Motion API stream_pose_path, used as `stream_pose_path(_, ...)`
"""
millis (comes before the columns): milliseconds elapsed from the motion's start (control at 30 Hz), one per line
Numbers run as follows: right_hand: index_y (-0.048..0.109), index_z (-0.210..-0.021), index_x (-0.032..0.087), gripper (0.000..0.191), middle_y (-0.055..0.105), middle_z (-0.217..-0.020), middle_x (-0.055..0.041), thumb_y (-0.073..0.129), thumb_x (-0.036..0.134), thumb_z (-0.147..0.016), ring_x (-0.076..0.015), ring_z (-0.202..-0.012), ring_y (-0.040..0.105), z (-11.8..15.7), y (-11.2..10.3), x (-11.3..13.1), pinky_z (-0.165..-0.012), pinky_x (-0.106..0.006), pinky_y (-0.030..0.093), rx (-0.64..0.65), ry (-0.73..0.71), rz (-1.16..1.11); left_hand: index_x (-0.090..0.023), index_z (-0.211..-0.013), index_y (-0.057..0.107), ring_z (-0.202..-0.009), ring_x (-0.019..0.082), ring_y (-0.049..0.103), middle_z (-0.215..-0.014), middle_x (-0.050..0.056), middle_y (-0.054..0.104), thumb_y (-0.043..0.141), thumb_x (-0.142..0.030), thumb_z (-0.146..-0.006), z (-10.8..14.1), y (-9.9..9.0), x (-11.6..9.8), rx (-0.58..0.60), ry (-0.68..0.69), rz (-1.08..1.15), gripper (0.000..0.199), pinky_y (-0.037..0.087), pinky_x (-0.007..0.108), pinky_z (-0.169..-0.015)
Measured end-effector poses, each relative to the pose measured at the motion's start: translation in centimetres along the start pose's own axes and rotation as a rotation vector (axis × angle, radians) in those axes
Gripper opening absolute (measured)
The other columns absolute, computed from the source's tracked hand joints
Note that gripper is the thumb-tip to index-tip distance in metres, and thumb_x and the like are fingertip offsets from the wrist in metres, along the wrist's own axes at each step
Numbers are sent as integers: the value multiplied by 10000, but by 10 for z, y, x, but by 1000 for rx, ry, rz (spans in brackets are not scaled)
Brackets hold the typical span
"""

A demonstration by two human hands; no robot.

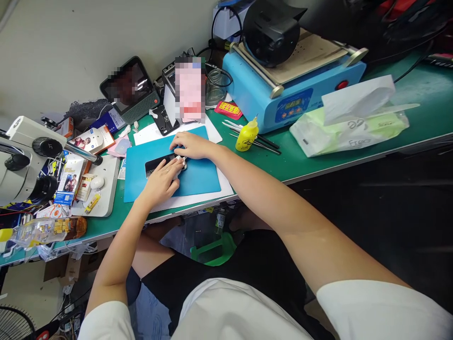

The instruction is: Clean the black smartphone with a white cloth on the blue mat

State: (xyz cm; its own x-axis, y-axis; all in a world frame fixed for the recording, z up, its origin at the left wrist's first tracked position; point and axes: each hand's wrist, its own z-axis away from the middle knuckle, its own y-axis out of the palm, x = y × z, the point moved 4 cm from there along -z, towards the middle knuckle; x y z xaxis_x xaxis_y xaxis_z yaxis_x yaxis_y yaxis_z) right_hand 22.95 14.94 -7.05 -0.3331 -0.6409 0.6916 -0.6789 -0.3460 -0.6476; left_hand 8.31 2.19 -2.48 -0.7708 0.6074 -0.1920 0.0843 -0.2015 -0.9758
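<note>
A smartphone [155, 164] with a dark glass face lies on a blue mat [201, 182]. Stretched out over it, my left hand [163, 182] rests its fingers on the phone, thumb apart. A small white piece [182, 159], perhaps tissue, shows by those fingertips; its kind is unclear. Curled fingers of my right hand [191, 145] hold the phone's far right end, partly hiding it. Both hands nearly meet there. White paper [226, 184] sticks out from under the mat.
A microscope [35, 151] and a drink bottle [53, 230] stand left. Behind are a smart display [129, 89] and a dark phone part [164, 121]. Rightward are a yellow bottle [247, 135], thin tools [264, 144], a blue heating machine [258, 94] and a tissue pack [350, 130].
</note>
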Motion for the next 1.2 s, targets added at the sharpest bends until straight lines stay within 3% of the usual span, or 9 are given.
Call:
stream_pose_path(300,795,-1149,175,336,709,-1175,-140,549,237,-929,-312,-1157,624,0,1,-5,-1047,-497,508,-13,-29,-16,-220,-1633,434,-1647,250,325,-1732,68,425,381,-186,-1000,12,-5,20,-20,-86,-17,637,215,555,-1366)
stream_pose_path(600,795,-1142,169,334,709,-1162,-145,545,213,-927,-310,-1148,626,0,1,-4,-1039,-496,513,-5,-27,-8,-189,-1640,425,-1660,244,288,-1752,80,381,431,-184,-956,2,6,-9,32,25,19,685,181,519,-1382)
stream_pose_path(833,792,-1132,185,319,710,-1169,-134,554,222,-922,-300,-1124,632,-1,0,-6,-1026,-485,518,-20,-50,-11,-206,-1644,425,-1643,257,333,-1738,95,408,387,-193,-991,15,-4,17,-25,-85,-35,654,201,555,-1365)
stream_pose_path(1067,796,-1127,185,312,711,-1160,-132,565,224,-922,-304,-1137,630,-1,1,-7,-1032,-479,513,-17,-36,-18,-156,-1672,370,-1674,262,240,-1769,110,334,427,-291,-1033,0,15,-13,2,-24,-17,656,150,504,-1381)
stream_pose_path(1200,796,-1143,166,323,710,-1162,-142,563,239,-931,-310,-1134,634,1,0,-6,-1028,-487,514,-13,-28,-18,-159,-1692,336,-1677,247,228,-1772,105,326,387,-278,-1048,8,17,-13,3,-24,-50,657,132,502,-1378)
